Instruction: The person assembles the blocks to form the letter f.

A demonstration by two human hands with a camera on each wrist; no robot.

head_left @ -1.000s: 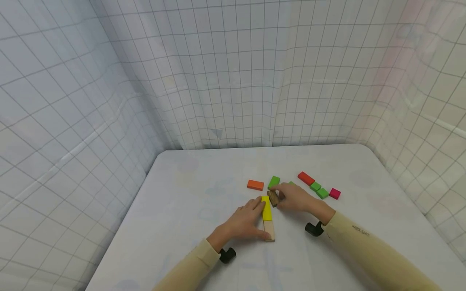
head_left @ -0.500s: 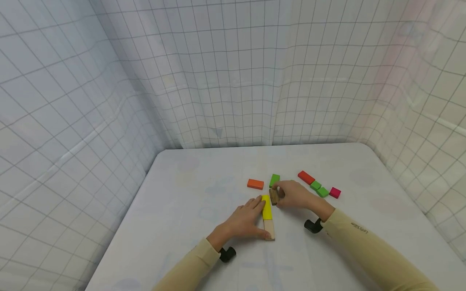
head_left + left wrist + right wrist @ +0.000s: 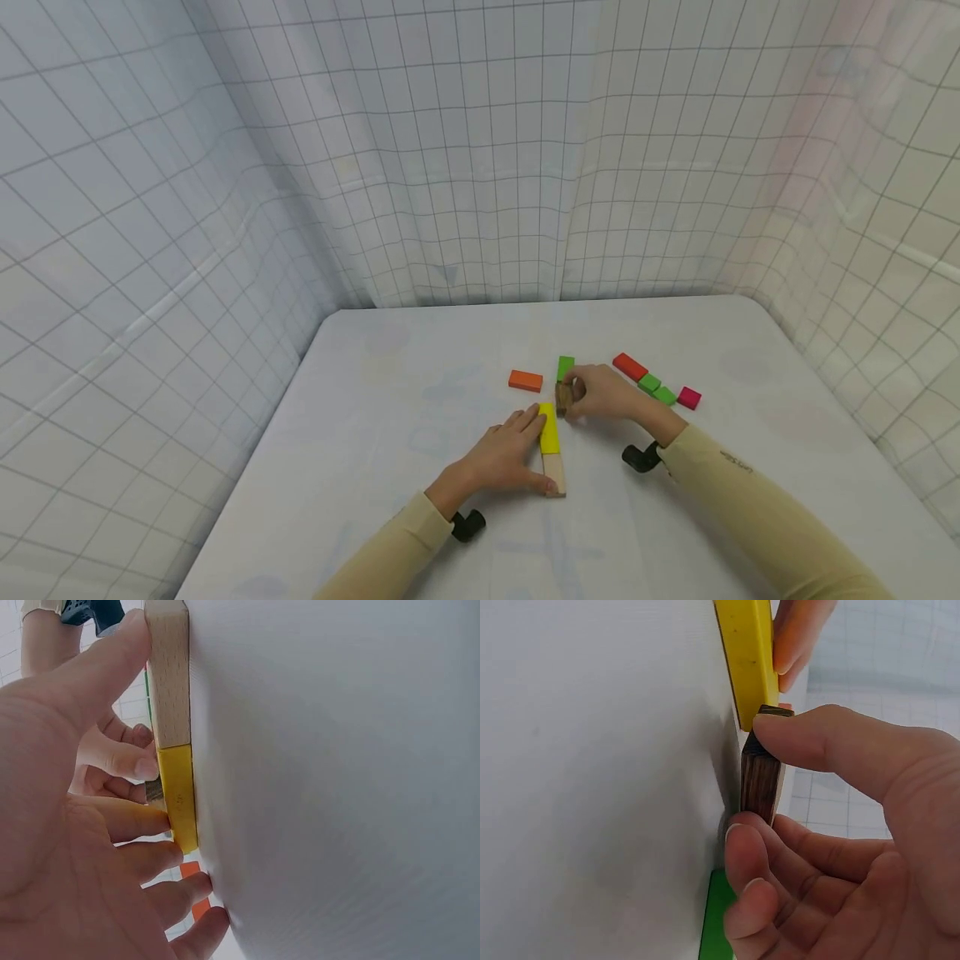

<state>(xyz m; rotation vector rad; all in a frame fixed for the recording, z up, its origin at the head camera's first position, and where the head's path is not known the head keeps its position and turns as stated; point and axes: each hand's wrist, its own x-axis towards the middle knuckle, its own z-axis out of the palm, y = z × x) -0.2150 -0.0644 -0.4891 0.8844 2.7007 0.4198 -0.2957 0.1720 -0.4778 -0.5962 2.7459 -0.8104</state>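
Note:
My right hand (image 3: 606, 393) pinches a dark brown wooden block (image 3: 760, 776) between thumb and fingers. In the head view this block lies just beyond and right of a yellow block (image 3: 550, 429), its far end close to a green block (image 3: 566, 367); whether they touch I cannot tell. The yellow block and a pale wooden block (image 3: 554, 476) lie end to end. Along their left side spreads my left hand (image 3: 502, 458), its thumb touching the pale block (image 3: 171, 675) near its near end and extended fingers touching the yellow block (image 3: 178, 796) near its far end.
An orange block (image 3: 526, 381) lies left of the green one. To the right are a red block (image 3: 630, 366), two small green blocks (image 3: 649, 383) in line with it, and a crimson block (image 3: 689, 397). All rest on a white table (image 3: 405, 358) enclosed by white gridded curtains (image 3: 480, 167).
My right hand has moved slightly away from me with the brown block, which has turned from slanted to nearly straight. The green block beyond it has shifted slightly away. The left hand stays put.

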